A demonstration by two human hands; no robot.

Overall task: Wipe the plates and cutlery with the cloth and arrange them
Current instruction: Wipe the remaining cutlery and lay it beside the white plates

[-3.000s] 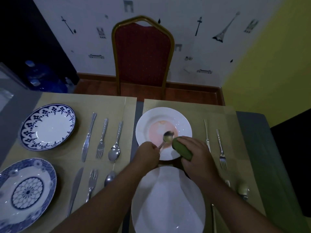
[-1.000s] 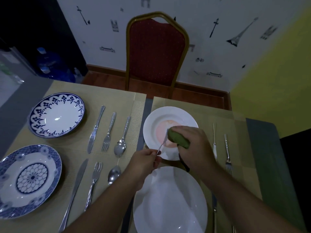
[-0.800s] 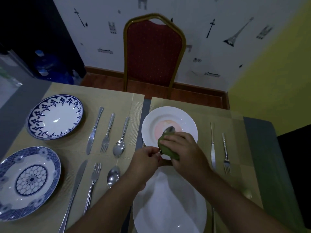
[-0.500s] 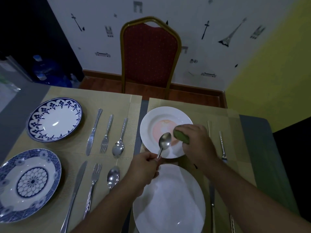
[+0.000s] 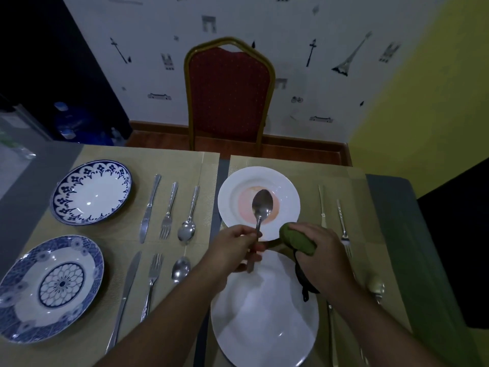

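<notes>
Cloth (image 5: pixel 297 241) has left spoon (image 5: pixel 262 205), its bowl beyond left hand (image 5: pixel 232 247) grip.

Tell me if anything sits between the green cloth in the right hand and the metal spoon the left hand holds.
Nothing visible does. The left hand pinches the metal spoon by its handle, its bowl over the white pink-centred plate. The right hand grips the green cloth just to the spoon's right, with a bare gap between them.

Dim light. A red chair (image 5: pixel 229 94) with a gold frame stands at the far edge of the table (image 5: pixel 389 202), before a white wall (image 5: pixel 291 27) (black landmark decals); a yellow wall (image 5: pixel 428 88) is on the right.
</notes>
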